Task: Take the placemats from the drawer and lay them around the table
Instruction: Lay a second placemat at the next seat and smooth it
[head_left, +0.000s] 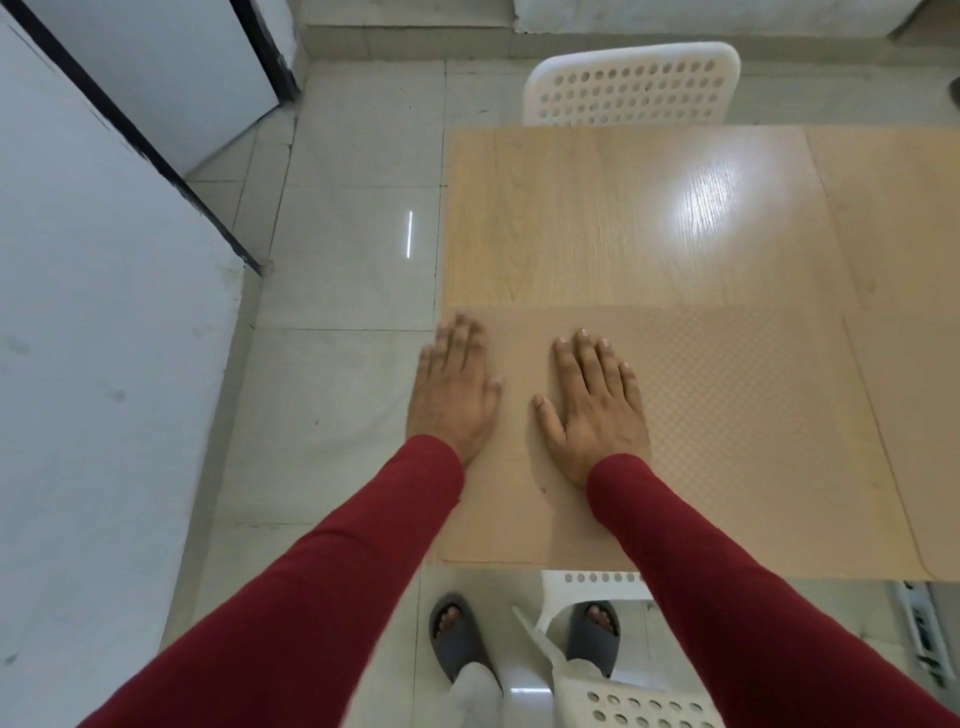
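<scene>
Now two hands are pressing flat, fingers spread, holding nothing: left hand (451, 387) and right hand (592, 402) are resting on the near placemat (727, 415), lying at the table (597, 218) near-left corner. Two more placemats (914, 405) are showing right. Two white chairs, nearest (623, 696), farthest (634, 85).

Looks like a dining spot in a home. Small wooden table (623, 218) with white plastic chairs (631, 85) pushed in on opposite sides, pale glossy floor tiles (353, 291), plain white walls (104, 338) with a dark strip. Feet below in grey house slippers (460, 636).
</scene>
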